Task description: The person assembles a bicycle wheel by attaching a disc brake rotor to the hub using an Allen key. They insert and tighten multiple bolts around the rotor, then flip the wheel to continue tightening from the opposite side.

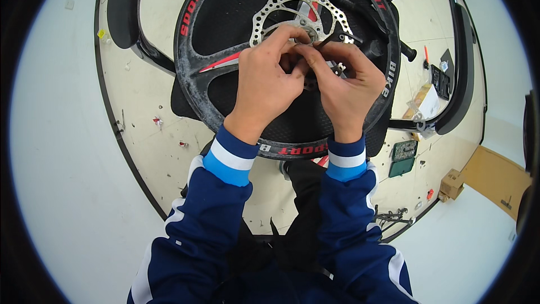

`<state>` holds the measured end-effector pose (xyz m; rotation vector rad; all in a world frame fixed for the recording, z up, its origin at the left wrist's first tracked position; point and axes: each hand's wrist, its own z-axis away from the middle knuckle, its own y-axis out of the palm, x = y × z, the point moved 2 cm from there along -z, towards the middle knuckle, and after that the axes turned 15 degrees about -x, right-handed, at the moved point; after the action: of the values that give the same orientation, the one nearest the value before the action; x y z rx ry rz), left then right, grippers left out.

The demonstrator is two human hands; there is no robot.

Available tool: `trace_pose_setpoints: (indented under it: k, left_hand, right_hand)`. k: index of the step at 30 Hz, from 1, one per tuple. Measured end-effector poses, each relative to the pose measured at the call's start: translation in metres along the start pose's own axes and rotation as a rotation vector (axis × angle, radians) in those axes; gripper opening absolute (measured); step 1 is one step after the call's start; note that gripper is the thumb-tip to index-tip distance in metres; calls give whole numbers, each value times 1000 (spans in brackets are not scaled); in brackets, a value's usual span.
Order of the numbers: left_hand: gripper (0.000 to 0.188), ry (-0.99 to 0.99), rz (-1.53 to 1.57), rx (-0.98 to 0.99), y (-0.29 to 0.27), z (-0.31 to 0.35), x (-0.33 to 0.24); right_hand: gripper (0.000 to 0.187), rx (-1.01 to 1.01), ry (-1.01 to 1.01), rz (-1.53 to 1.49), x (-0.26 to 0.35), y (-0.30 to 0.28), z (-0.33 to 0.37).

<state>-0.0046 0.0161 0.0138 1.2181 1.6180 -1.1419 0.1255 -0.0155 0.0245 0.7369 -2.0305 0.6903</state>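
Observation:
A black spoked bicycle wheel (194, 76) with red and white markings lies flat on a black chair seat (183, 101). The silver perforated brake disc (260, 25) is at its centre. My left hand (265, 81) is over the hub, its thumb and fingers closed together beside the disc. Opposite it, my right hand (350, 81) pinches a thin dark rod (328, 40), its fingertips touching those of the left. My fingers cover most of the hub, and whatever the left fingertips hold is hidden.
Black armrests (122, 8) flank the wheel. Black tools and a handle grip (408, 50) lie beneath and beside it. On the floor to the right are a black tool case (440, 81), a green case (403, 166) and a cardboard box (451, 183). Small scraps litter the floor at left.

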Motion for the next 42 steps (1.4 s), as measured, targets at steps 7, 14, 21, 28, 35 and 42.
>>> trace_pose_setpoints:
  k: [7,14,21,28,35,42]
  left_hand:
    - [28,23,-20,-26,-1,0,1]
    - [26,65,15,49,-6,-3,4]
    - [29,58,20,92,-9,-5,5]
    - [30,136,-18,63,-8,-4,4]
    - [30,269,-50,37,-8,-2,5]
    - [31,214,-66,10,-4,-1,5]
  right_hand:
    - [15,-28,111,-70,-4,0,0]
    - [13,-61,214,-142,-7,0,-2]
    - [12,-73,277,-167,-9,-1,-1]
    - [12,-87,252,-165,-5,-2,-2]
    - [13,-69,288,-154,-1,-3,-2]
    - [13,-58,300,-168,-5,-4,-2]
